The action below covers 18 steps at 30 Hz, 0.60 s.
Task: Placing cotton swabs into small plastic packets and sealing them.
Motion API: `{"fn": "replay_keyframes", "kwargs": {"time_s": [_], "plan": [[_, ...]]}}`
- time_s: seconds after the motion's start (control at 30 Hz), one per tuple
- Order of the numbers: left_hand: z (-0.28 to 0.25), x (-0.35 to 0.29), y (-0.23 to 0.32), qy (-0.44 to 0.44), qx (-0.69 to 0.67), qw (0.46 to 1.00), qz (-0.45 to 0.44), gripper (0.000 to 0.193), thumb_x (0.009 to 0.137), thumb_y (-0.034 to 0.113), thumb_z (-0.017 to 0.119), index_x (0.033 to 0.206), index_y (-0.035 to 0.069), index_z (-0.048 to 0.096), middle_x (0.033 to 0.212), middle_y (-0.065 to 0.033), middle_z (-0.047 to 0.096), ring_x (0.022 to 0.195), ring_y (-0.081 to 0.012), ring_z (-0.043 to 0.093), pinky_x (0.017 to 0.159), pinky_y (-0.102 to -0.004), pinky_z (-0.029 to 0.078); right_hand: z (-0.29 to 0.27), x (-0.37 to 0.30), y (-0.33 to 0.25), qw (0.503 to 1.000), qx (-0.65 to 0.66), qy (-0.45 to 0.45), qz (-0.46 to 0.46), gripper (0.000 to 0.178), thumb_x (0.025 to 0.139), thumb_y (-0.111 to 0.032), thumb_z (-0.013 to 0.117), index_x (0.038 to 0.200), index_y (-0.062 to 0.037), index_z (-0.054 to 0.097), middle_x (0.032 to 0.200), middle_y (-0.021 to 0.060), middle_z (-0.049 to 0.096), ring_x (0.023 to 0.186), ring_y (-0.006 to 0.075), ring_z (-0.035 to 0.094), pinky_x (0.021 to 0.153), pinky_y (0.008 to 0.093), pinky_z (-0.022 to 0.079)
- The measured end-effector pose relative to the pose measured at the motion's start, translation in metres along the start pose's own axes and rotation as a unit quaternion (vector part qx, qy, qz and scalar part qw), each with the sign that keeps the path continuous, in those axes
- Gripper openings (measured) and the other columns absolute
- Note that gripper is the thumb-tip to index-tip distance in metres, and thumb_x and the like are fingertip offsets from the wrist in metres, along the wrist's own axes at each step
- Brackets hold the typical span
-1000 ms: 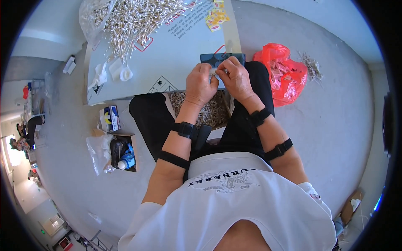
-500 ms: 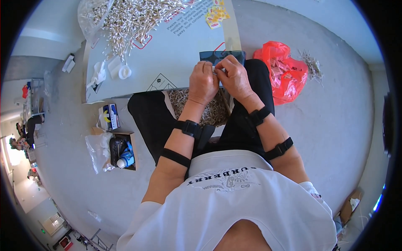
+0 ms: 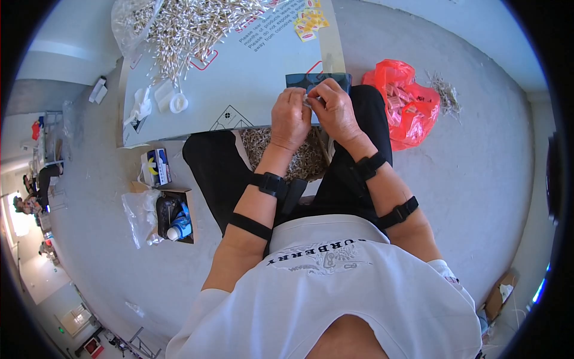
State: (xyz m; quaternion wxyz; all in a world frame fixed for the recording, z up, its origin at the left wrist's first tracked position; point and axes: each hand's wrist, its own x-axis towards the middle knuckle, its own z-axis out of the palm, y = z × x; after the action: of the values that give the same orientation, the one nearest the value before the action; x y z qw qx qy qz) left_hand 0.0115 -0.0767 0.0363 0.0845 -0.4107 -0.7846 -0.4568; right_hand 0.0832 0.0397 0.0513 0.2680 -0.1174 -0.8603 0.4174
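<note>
My left hand (image 3: pixel 290 117) and my right hand (image 3: pixel 335 110) meet over the table's near edge, fingers closed in a pinch. Between the fingertips shows a bit of a small whitish thing (image 3: pixel 306 100); the fingers hide most of it, and I cannot tell its kind. Just beyond the hands lies a dark blue glossy sheet or flat case (image 3: pixel 296 79). A large pile of cotton swabs (image 3: pixel 191 30) covers the far left of the table (image 3: pixel 239 90), partly in a clear plastic bag (image 3: pixel 128 30).
Yellow-and-white packets (image 3: pixel 310 24) lie at the far right corner. A white roll (image 3: pixel 178 103) and crumpled white piece (image 3: pixel 140 106) sit at left. Between my knees is a box of thin sticks (image 3: pixel 287 152). A red bag (image 3: pixel 412 119) stands right, an open carton (image 3: pixel 188 197) left.
Both hands stay in nearly the same place. My left hand has tilted slightly, and the fingers have shifted a little around the small whitish thing.
</note>
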Motion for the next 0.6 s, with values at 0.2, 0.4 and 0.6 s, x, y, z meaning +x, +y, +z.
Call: {"fn": "replay_keyframes", "kwargs": {"time_s": [0.2,0.4,0.6], "plan": [[-0.015,0.006,-0.011,-0.043,-0.162,0.98,-0.104,0.017,0.078,-0.004,0.064,0.095,-0.001,0.064,0.091,-0.0151,0.068,0.08,-0.0267,0.068,0.068,-0.0338,0.054,-0.005,0.001,0.008,1.0,0.009,0.012,-0.001,0.008,0.079,0.002,0.067,0.085,0.0003,0.061,0.084,0.0114,0.056,0.073,0.0261,0.06,0.064,0.0314,0.047],[-0.016,0.013,-0.018,-0.049,-0.191,0.971,-0.133,0.008,0.078,-0.004,0.067,0.085,-0.001,0.066,0.082,-0.0128,0.069,0.071,-0.0203,0.067,0.065,-0.0281,0.052,-0.006,0.0,0.008,0.999,0.054,0.002,0.002,0.008,0.08,0.001,0.068,0.086,-0.0003,0.063,0.082,0.0094,0.056,0.072,0.0228,0.059,0.063,0.0299,0.046],[-0.013,0.017,-0.024,-0.082,-0.185,0.962,-0.185,0.014,0.072,-0.001,0.073,0.084,-0.002,0.066,0.084,-0.0119,0.068,0.073,-0.02,0.066,0.066,-0.0292,0.053,-0.002,0.0,0.01,0.999,0.028,0.013,-0.01,0.007,0.081,-0.001,0.068,0.085,-0.0004,0.063,0.081,0.0074,0.055,0.07,0.0191,0.056,0.062,0.0287,0.045]]}}
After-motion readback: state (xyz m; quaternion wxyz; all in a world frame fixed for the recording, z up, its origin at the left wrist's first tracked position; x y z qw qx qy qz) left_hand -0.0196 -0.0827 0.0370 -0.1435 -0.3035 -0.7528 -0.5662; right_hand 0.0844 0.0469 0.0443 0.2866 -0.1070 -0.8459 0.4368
